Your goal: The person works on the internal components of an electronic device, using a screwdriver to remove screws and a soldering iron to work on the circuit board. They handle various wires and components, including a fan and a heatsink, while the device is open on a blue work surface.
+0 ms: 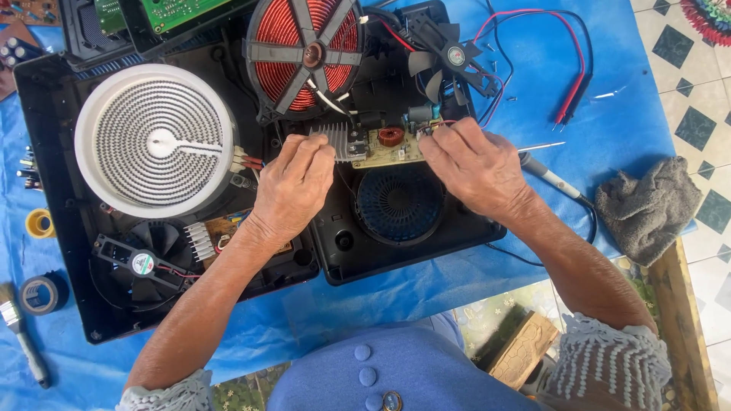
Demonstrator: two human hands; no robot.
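A small tan circuit board [390, 148] with a ribbed aluminium heat sink [333, 140] and a copper coil is held level over the open black plastic cooker casing [411, 251] near the worktop's middle. It is pinched at both ends, apparently for steadiness, by the left hand [293, 186] and right hand [472, 164]. Beside it lie a white ridged heating disc [152, 141] and a grey crumpled cloth [647, 207].

Bare blue sheet [609, 68] at the right edge leaves passage; red probe leads [571, 84], soldering iron [544, 173] and, seemingly, loose screws [509, 97] obstruct.
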